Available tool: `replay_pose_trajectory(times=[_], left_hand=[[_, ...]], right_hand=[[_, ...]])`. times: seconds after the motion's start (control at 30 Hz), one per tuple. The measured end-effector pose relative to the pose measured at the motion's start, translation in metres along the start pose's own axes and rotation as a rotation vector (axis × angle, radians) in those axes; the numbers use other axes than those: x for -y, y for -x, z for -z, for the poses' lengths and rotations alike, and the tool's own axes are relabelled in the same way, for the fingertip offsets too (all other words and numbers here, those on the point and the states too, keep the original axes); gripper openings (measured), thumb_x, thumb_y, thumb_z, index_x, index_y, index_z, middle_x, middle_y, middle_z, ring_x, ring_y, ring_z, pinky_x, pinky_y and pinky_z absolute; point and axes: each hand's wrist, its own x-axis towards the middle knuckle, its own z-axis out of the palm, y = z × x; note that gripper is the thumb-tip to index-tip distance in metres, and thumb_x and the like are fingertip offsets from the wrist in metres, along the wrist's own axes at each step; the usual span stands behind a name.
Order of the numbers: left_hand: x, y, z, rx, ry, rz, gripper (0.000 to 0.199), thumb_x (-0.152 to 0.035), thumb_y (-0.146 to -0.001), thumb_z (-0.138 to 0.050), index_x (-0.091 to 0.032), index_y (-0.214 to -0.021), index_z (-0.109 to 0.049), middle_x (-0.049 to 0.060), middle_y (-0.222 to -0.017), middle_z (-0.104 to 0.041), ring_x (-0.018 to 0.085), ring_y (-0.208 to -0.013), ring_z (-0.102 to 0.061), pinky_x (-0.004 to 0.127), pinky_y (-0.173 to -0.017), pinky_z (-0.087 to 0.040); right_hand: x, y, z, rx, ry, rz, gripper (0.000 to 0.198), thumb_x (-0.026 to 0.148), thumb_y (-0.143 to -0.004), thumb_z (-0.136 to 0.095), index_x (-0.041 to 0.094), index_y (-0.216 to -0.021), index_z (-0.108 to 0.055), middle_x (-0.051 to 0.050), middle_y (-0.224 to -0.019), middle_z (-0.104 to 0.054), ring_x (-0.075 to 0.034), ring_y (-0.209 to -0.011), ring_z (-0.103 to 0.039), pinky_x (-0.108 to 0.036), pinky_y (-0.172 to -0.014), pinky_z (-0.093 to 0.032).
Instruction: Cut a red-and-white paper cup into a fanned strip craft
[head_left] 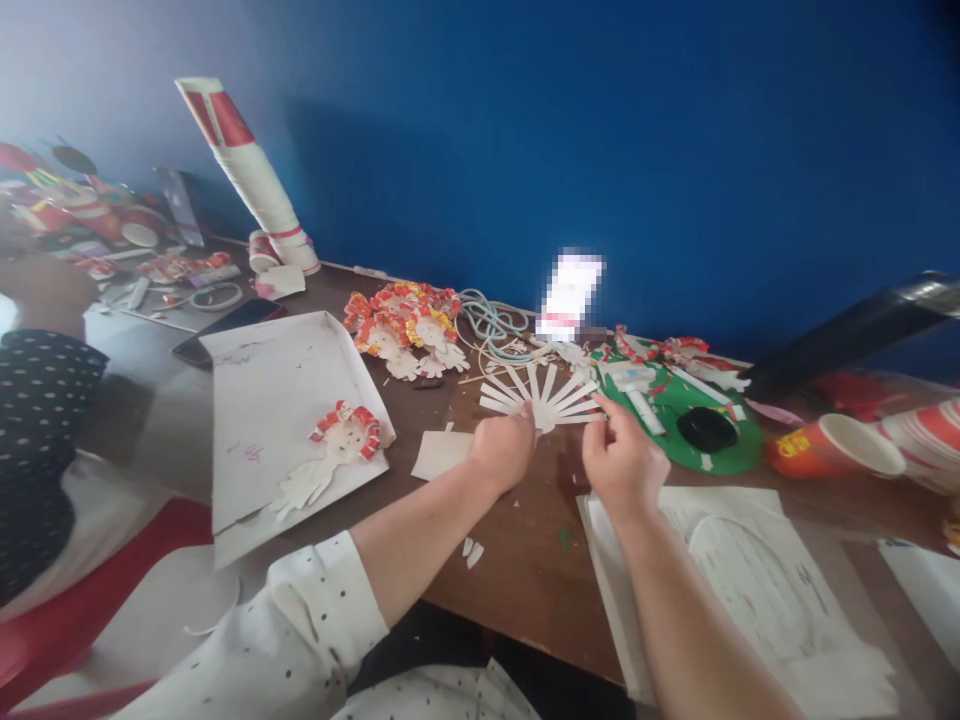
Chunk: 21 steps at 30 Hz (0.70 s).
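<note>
A white paper cut-out (550, 404) with several narrow strips spread out like a fan is held over the brown table. My left hand (504, 450) is closed on its base, with the thumb pressed on the paper. Beside the right end of the fan, my right hand (624, 458) is curled, its thumb and index finger pinching the tip of an outer strip. A small cream-coloured piece of paper (442, 455) lies just left of my left hand. Behind the fan are a tangle of pale cables (491, 322) and a bright, blurred-out screen (570, 295).
On the left, a shallow white box lid (277, 370) bears a paper figure (345, 437). Behind it sits a pile of red-and-white paper figures (405, 325). At right are a green disc (720, 453), paper cups (847, 445) and papers (757, 570). Another person's sleeve (45, 440) shows far left.
</note>
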Motion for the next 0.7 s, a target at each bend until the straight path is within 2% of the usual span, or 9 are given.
replay_pose_trajectory(times=[0.07,0.23,0.43,0.6,0.7], left_hand=[[-0.001,-0.002,0.001,-0.008,0.010,0.014,0.056,-0.041,-0.096,-0.039,-0.010,-0.141,-0.042,0.015,-0.091,-0.071,0.023,-0.079,-0.070,0.030,-0.065,-0.049],[-0.005,-0.002,0.007,0.009,0.012,0.020,0.077,-0.063,-0.087,-0.041,-0.008,-0.141,-0.043,0.018,-0.093,-0.070,0.025,-0.083,-0.069,0.030,-0.067,-0.048],[-0.013,0.001,0.008,0.039,-0.013,-0.026,0.058,-0.046,-0.095,-0.039,-0.008,-0.137,-0.046,0.017,-0.095,-0.070,0.024,-0.084,-0.069,0.029,-0.066,-0.048],[-0.016,0.003,0.016,0.063,-0.016,-0.102,0.038,-0.030,-0.096,-0.038,-0.007,-0.117,-0.060,0.016,-0.093,-0.068,0.026,-0.087,-0.068,0.031,-0.066,-0.049],[-0.015,0.003,0.019,0.049,-0.017,-0.143,0.035,-0.028,-0.096,-0.036,-0.010,-0.107,-0.065,0.015,-0.095,-0.066,0.025,-0.089,-0.066,0.031,-0.068,-0.049]], right_hand=[[-0.007,-0.005,0.003,-0.065,-0.041,-0.034,0.039,0.030,-0.091,-0.042,0.017,-0.116,-0.069,-0.008,-0.079,-0.073,-0.018,-0.074,-0.068,-0.024,-0.068,-0.046],[-0.009,-0.009,0.004,-0.092,-0.092,-0.024,0.037,0.031,-0.091,-0.044,0.019,-0.114,-0.070,-0.006,-0.074,-0.072,-0.016,-0.072,-0.067,-0.023,-0.069,-0.047],[-0.009,-0.008,0.002,-0.089,-0.119,-0.033,0.037,0.031,-0.091,-0.044,0.018,-0.113,-0.071,-0.006,-0.076,-0.072,-0.017,-0.075,-0.068,-0.023,-0.072,-0.048],[-0.009,-0.011,0.006,-0.112,-0.142,-0.039,0.035,0.028,-0.089,-0.046,0.018,-0.108,-0.073,-0.007,-0.081,-0.074,-0.017,-0.076,-0.069,-0.023,-0.072,-0.049],[-0.009,-0.012,0.006,-0.137,-0.153,-0.030,0.035,0.028,-0.089,-0.044,0.017,-0.107,-0.072,-0.008,-0.086,-0.075,-0.017,-0.077,-0.069,-0.024,-0.073,-0.050]])
